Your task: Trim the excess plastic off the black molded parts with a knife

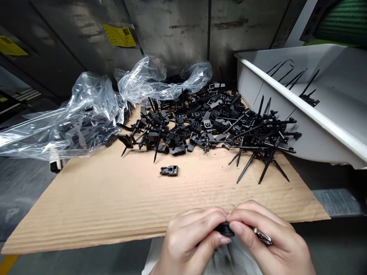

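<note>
Corrugated cardboard (114, 206) spread before a scuffed steel panel (172, 30) carries most of your black plastic pins and clips (200, 126), still heaped toward its far edge. Only a few black pins (298, 82) lie in the white tray (252, 82) past its right edge, and one black clip (169, 170) sits alone mid-sheet. Clear plastic bags (74, 118) bunch past its left edge. Just over its near edge, your left hand (189, 240) and right hand (263, 236) close their grip on a small round black part (225, 229), and your right hand also holds a silver metal piece (263, 236).
</note>
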The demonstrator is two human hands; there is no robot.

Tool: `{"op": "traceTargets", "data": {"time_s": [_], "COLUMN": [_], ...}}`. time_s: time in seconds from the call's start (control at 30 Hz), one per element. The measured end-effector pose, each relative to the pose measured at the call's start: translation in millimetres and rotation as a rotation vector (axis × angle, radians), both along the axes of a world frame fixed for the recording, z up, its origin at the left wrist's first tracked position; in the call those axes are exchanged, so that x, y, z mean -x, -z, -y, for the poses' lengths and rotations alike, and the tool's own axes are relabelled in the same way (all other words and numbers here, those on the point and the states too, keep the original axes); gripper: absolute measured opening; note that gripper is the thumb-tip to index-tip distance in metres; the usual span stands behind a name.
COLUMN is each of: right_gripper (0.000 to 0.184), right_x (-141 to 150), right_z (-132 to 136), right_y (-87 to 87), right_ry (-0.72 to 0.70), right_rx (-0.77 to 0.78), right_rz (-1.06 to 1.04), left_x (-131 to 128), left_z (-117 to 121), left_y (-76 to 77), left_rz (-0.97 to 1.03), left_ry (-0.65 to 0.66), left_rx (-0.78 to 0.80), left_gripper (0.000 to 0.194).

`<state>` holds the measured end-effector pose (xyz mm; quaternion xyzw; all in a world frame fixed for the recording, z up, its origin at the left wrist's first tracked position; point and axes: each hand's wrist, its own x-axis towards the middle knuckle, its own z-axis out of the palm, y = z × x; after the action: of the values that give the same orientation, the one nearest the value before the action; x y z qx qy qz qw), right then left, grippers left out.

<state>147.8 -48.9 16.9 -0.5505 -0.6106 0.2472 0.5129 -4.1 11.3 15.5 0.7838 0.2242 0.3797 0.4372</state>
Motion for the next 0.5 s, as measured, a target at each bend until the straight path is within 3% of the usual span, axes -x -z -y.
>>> {"op": "traceTargets", "data": {"time_s": [0.17,0.4,0.5], "right_gripper": [0.015,0.014,0.005], "right_x": [-3.6,-1.0,-5.3], "right_z": [-5.0,-5.0,-0.4], "right_y": [0.7,0.0,2.8], "right_ry": [0.027,0.015,0.015], "right_rx": [0.104,0.105,0.116], "right_rz": [-0.087,-0.04,0.038], "left_x": [-0.4,1.0,2.4], "left_z": [-2.2,-3.0,-2.9], "left_y": [0.2,-2.4,-0.7], "left_rz": [0.009,-0.053,-0.059], "left_ry": [0.028,0.032,0.02], "left_rx": [-0.005,-0.007,-0.003], "left_gripper": [0.015,0.016,0.017]}}
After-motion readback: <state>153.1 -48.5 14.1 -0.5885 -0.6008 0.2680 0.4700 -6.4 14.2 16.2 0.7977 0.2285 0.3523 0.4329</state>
